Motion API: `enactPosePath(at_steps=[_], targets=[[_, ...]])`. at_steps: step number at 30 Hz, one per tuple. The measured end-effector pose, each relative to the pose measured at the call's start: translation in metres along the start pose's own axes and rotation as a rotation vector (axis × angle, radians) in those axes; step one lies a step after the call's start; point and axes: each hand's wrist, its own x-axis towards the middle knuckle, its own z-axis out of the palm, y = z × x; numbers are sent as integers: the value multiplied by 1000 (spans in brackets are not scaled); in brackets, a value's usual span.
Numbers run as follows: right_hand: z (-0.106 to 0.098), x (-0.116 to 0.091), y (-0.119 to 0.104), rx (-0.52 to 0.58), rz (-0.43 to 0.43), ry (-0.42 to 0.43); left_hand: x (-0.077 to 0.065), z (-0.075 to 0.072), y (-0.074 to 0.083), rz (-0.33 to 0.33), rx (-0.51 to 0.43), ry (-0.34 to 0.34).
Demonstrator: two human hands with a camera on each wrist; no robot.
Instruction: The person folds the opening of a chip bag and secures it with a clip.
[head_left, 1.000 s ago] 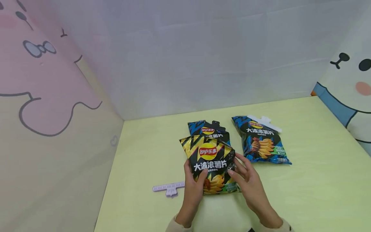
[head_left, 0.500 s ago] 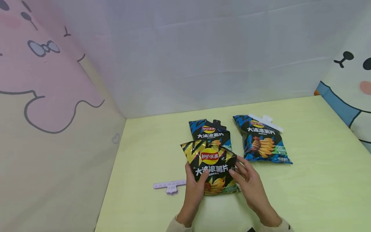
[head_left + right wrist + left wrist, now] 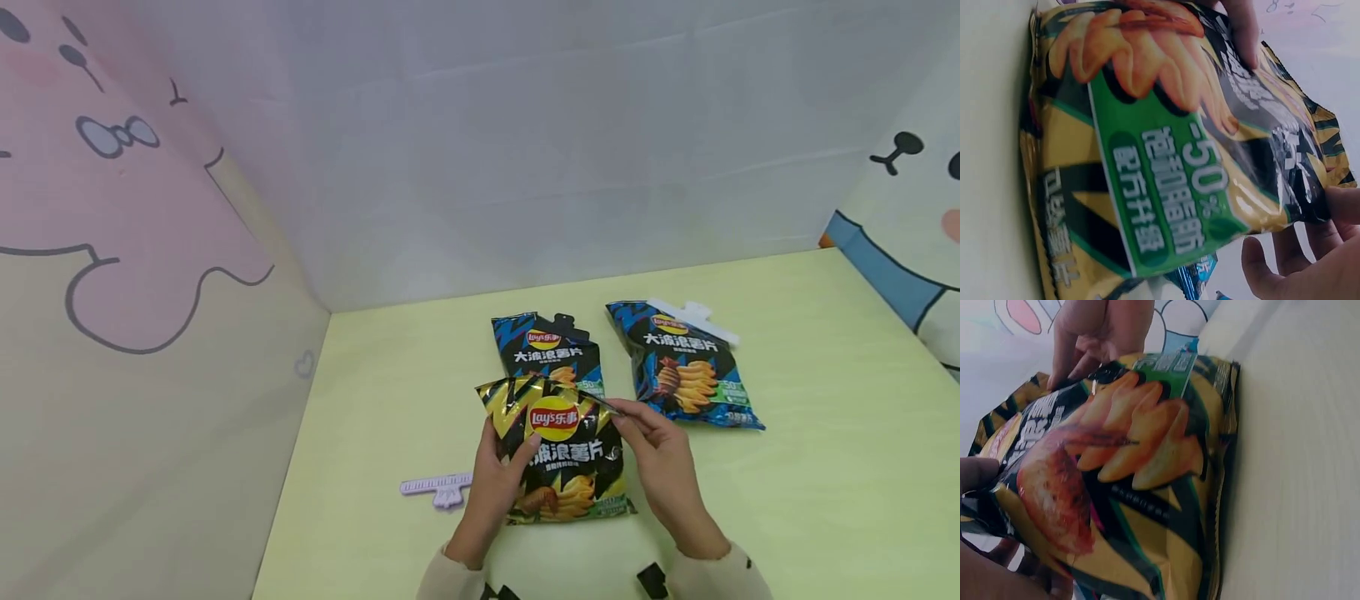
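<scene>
Between both hands stands a gold-and-black Lay's chip bag (image 3: 573,492), its lower edge at the table. My left hand (image 3: 497,479) grips its left side, thumb across the front and fingers behind. At the upper right corner, my right hand (image 3: 660,458) pinches the bag's top edge between thumb and fingers. In the left wrist view the chip bag (image 3: 1141,437) leans back, and the left thumb (image 3: 979,472) presses its front. The right wrist view shows the right hand (image 3: 1316,262) at the bag's top corner, other fingers loosely bent.
Behind lie two blue chip bags: one (image 3: 547,354) with a black sealing clip (image 3: 562,327), the other (image 3: 682,367) with a white clip (image 3: 696,317). A lilac ruler-shaped clip (image 3: 438,485) lies left of the left hand. A pale wall (image 3: 562,167) closes off the table's back.
The right hand has shifted from the bag's right side up to its top corner. The gold-and-black bag has come slightly lower and nearer, showing more of the blue bag behind.
</scene>
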Motion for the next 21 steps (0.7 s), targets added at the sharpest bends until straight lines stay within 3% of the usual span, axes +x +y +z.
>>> enactPosePath(at_steps=[7, 12, 17, 21], targets=[[-2, 1, -1, 28, 29, 13, 11, -17, 6, 49, 59, -30], [-4, 0, -1, -11, 32, 25, 27, -35, 38, 255, 82, -17], [-4, 0, 1, 1, -2, 18, 39, -46, 80, 487, 301, -20], [-1, 1, 3, 31, -57, -27, 45, -50, 107, 530, 536, -157]])
